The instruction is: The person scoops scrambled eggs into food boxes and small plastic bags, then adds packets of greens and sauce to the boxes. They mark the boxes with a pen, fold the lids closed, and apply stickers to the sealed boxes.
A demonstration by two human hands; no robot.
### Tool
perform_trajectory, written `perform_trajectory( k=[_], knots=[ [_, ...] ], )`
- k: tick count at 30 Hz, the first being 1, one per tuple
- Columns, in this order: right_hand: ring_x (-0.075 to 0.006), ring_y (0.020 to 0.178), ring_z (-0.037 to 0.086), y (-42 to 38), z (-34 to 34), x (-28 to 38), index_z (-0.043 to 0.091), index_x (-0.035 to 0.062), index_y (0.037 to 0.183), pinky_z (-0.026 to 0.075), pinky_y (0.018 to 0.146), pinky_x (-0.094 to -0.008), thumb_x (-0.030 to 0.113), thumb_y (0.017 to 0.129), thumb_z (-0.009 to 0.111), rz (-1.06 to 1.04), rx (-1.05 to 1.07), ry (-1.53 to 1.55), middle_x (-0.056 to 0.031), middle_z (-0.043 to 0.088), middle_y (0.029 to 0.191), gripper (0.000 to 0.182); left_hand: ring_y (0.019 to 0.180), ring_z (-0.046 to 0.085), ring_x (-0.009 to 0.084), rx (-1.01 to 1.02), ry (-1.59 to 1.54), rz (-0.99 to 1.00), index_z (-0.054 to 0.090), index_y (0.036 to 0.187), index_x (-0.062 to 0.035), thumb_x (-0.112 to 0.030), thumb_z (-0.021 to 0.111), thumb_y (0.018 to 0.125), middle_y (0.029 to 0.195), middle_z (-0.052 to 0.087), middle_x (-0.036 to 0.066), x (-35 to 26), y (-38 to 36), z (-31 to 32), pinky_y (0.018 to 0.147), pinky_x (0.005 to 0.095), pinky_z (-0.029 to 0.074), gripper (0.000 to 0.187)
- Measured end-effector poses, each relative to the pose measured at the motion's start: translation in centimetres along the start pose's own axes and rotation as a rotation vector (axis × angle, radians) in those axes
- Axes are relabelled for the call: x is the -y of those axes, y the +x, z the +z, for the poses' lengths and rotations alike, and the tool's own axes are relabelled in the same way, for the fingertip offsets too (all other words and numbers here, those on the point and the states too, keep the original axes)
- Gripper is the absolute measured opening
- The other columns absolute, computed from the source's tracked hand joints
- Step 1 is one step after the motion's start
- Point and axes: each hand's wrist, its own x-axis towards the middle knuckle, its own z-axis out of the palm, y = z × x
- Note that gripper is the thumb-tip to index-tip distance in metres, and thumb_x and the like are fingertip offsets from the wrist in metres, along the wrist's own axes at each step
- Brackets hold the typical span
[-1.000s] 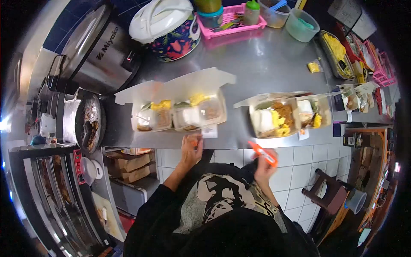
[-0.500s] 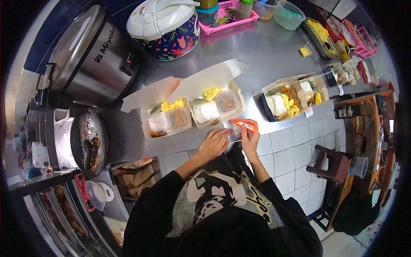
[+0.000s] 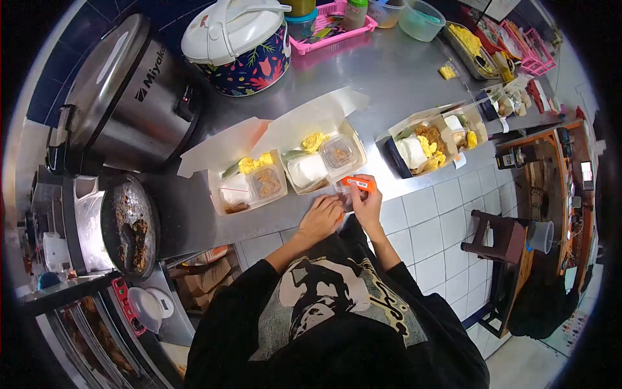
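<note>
My right hand (image 3: 366,206) grips an orange tool (image 3: 359,183) with a white barcode label, shaped like a marker or small cutter. Beside it, my left hand (image 3: 321,219) rests at the counter's front edge, its fingers curled together over a piece of clear plastic (image 3: 343,198). A small bit of orange shows by the left fingertips. Just beyond both hands stands an open paper food box (image 3: 304,189) with rice, egg and a lidded clear cup (image 3: 339,151). To its left is a similar open box (image 3: 249,206), holding rice, egg and another clear cup (image 3: 265,182).
Two more filled boxes (image 3: 424,165) sit on the steel counter (image 3: 324,71) to the right. A large Miyako cooker (image 3: 139,97), a patterned pot (image 3: 249,71) and a pink tray (image 3: 334,35) line the back. A pan with food scraps (image 3: 129,227) is at left. A brown stool (image 3: 499,236) stands right.
My right hand has come slightly left, closer to my left hand, and the orange tool has moved with it. The whole view has shifted a little.
</note>
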Motion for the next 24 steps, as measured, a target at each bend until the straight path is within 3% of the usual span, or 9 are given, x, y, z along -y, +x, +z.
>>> perform_trajectory(
  k=[8, 24],
  knots=[
    [-0.0051, 0.056, 0.048, 0.1, -0.7, -0.4, 0.056, 0.0014, 0.096, 0.040, 0.051, -0.0206, 0.008, 0.083, 0.060, 0.003, -0.026, -0.060, -0.0024, 0.060, 0.070, 0.015, 0.102, 0.054, 0.0223, -0.010, -0.004, 0.048, 0.054, 0.090, -0.0029, -0.010, 0.065, 0.075, 0.099, 0.059, 0.008, 0.1, -0.1, -0.3, 0.092, 0.0408, 0.040, 0.020],
    [-0.0054, 0.059, 0.051, -0.2, -0.7, -0.1, 0.056, 0.0005, 0.097, 0.041, 0.051, -0.0203, 0.007, 0.083, 0.061, 0.011, 0.057, -0.086, -0.0039, 0.061, 0.074, 0.016, 0.101, 0.053, 0.0222, -0.005, -0.033, 0.094, 0.053, 0.088, -0.0033, -0.008, 0.065, 0.073, 0.096, 0.059, 0.007, 0.1, -0.2, -0.3, 0.090, 0.0409, 0.041, 0.020]
  ],
)
